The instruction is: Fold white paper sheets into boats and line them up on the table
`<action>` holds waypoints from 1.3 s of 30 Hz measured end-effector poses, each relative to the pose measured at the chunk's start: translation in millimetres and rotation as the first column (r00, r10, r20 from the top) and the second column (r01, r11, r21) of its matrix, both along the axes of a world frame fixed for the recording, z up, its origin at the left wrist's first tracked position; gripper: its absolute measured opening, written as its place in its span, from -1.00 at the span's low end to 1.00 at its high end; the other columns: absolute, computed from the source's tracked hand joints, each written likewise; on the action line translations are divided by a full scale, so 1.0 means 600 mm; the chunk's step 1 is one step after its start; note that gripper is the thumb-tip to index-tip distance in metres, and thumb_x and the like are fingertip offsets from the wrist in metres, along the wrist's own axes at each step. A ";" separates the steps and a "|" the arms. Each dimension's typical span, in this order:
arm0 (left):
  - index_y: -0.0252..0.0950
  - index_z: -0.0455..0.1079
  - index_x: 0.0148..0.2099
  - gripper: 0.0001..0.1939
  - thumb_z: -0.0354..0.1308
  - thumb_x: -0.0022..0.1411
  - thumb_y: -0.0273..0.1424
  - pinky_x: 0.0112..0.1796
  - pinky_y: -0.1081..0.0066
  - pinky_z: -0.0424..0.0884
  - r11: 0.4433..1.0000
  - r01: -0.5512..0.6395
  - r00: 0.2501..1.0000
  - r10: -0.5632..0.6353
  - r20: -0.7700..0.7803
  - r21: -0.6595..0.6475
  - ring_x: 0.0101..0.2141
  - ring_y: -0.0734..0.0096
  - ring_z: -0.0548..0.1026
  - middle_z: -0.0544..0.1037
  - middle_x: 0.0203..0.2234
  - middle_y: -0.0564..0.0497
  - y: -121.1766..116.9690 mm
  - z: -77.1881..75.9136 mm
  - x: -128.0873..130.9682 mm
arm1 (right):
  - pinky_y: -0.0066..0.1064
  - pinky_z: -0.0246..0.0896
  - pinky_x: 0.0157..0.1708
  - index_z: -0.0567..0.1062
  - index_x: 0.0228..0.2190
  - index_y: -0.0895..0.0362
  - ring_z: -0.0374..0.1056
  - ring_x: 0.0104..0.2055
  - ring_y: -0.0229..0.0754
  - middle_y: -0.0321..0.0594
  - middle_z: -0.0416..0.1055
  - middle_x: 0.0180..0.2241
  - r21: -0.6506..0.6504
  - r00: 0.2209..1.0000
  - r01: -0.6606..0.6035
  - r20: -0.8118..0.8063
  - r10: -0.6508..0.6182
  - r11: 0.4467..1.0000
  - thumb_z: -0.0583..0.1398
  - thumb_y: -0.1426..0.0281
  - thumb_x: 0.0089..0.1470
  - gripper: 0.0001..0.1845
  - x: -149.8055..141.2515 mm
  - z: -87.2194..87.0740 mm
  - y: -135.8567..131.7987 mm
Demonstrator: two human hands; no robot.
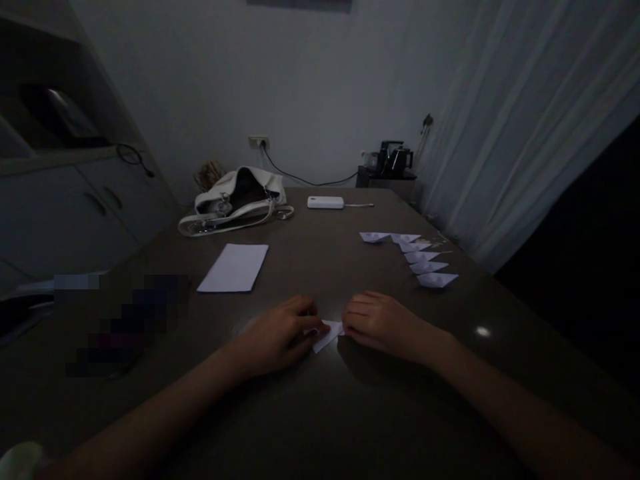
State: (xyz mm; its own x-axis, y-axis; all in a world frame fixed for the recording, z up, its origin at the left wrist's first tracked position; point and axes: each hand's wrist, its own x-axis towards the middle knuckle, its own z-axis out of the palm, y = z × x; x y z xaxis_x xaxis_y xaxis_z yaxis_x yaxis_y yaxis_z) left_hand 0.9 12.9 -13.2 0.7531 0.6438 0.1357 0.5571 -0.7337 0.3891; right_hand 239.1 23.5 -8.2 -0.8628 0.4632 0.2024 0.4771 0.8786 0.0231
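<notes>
A small piece of folded white paper lies low over the table between my two hands. My left hand has its fingers closed on the paper's left side, the thumb and index finger pressing its top. On the paper's right end, my right hand pinches with curled fingers that hide that corner. Several folded paper boats stand in a slanting row farther right. Beyond my left hand rests a stack of white paper sheets.
A white handbag sits at the table's far left, with a white power bank and short cable right of it. A dark kettle stands on a low cabinet behind. A sheer curtain hangs at right. Something pixelated lies at left.
</notes>
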 end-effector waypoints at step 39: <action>-0.15 0.31 0.06 -0.70 -0.01 0.29 -0.36 -0.23 0.36 0.25 0.996 0.058 0.997 -0.054 -0.060 0.065 -0.20 0.27 0.28 0.34 -0.21 -0.07 -0.005 0.005 0.009 | -0.33 0.16 -0.21 0.31 -0.24 0.13 0.24 -0.18 -0.17 -0.17 0.35 -0.22 -0.317 0.950 0.176 -0.192 -0.245 0.932 0.10 0.45 0.13 -0.88 -0.020 -0.021 0.004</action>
